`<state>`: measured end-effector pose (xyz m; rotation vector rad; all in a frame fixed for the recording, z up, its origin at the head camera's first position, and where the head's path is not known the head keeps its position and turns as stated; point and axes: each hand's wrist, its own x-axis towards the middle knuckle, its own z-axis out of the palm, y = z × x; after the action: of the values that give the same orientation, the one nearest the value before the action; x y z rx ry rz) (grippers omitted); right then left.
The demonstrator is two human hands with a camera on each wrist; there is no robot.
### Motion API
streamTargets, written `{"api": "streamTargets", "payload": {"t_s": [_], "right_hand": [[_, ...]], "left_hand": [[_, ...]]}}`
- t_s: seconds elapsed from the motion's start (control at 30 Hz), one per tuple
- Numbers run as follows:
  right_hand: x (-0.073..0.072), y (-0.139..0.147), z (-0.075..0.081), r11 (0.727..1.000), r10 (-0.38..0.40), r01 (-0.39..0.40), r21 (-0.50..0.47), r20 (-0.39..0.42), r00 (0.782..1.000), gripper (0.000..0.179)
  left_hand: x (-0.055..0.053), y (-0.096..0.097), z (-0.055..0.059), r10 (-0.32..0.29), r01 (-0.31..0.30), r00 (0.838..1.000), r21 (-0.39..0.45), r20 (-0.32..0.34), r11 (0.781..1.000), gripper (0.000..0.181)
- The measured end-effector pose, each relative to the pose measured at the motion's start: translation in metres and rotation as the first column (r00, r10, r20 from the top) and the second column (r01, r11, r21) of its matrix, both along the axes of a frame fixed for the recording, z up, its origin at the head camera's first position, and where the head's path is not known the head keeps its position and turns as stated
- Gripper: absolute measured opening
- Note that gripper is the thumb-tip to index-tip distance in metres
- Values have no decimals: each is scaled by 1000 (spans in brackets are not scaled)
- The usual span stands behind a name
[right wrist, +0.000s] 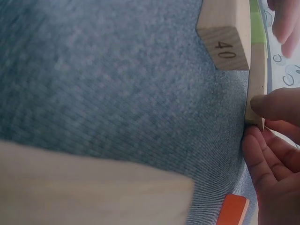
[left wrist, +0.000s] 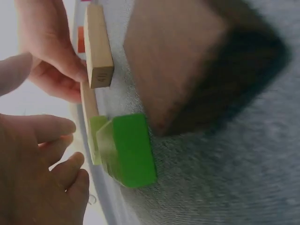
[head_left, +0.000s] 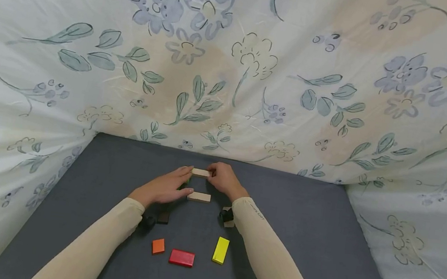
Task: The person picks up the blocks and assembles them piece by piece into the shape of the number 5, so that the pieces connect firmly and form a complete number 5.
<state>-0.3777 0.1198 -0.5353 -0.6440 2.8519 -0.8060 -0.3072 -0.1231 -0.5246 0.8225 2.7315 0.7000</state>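
Far wooden block (head_left: 200,173), at twelve o'clock from the nearer block (head_left: 200,197), is pinched at its three-o'clock end by my right hand (head_left: 224,179); my left hand (head_left: 163,187) is loosely spread. Light pressure should keep the pinched end square.

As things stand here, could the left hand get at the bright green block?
Probably yes: the left hand seems to hold nothing, it is near the bright green block, and the left wrist view shows nothing standing between them.
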Motion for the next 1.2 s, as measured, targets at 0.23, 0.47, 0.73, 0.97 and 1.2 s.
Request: {"api": "streamTargets", "payload": {"t_s": [0.23,0.47,0.73,0.97,1.2], "right_hand": [[1,-2,1,1000,-6,6,-9,14,1000,31],[1,-3,3,1000,-10,10,7,-1,1000,30],[1,-2,-1,1000,-2,2,22,-26,1000,29],[4,-3,-1,999,-12,13,32,-28,1000,30],[5,-5,-1,999,-29,30,31,-22,999,30]], "left_hand": [[-7,7,2,-16,13,1000,-142,-21,990,73],[-10,11,0,-18,19,1000,-154,5,988,72],[-8,17,2,-25,20,999,-200,-21,980,71],[-8,21,3,-10,-3,998,-211,-61,978,69],[-7,24,1,-7,-22,993,-243,-119,970,65]]}}
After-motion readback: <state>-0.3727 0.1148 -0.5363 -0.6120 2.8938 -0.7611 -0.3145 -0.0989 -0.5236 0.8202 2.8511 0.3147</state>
